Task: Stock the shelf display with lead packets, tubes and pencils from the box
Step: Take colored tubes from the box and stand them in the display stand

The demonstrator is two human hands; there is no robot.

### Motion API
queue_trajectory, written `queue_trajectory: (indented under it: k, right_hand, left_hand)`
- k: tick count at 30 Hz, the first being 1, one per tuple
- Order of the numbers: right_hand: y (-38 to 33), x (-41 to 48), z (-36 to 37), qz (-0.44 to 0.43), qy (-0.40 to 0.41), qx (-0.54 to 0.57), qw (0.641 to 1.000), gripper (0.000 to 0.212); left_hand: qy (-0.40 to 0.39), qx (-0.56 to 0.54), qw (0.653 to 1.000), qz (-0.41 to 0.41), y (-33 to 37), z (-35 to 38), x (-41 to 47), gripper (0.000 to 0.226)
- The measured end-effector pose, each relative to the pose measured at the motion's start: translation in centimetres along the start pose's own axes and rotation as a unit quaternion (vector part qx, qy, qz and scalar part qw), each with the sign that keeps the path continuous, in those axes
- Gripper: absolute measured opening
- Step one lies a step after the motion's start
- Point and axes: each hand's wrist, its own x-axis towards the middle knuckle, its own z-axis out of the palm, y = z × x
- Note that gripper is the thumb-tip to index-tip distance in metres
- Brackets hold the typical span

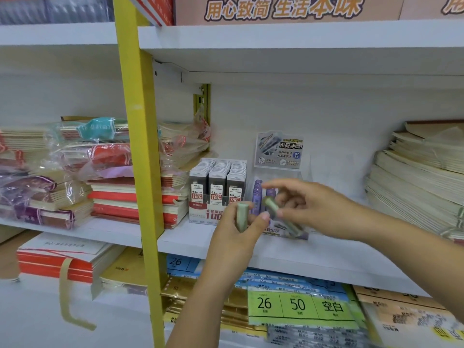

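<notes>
Gripping blurred green tubes (pixel 242 217), hands (pixel 313 204) half hiding display (pixel 278 151)

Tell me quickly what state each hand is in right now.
Left hand: closed around a pale green tube, held upright.
Right hand: pinching a second green tube, held tilted.

The banner (pixel 283 8) at the top reads 用心致简 生活本味. The lead packets (pixel 216 183) show 0.5, HB and 100. Their display box (pixel 200 214) shows 大容量 and 100. The card (pixel 280 150) behind the purple tubes (pixel 257 194) says 不脏手铅芯. A green pack (pixel 298 306) below reads 26, 50, 空白.
</notes>
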Motion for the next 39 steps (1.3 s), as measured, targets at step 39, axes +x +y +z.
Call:
queue_trajectory:
  k: [39]
  right_hand:
    - [5.7,8.6,-6.9,0.114,0.058,-0.296,0.947,0.021]
  left_hand:
    - [0.014,0.205,0.974,0.092,-2.7,-0.5,2.1,0.011]
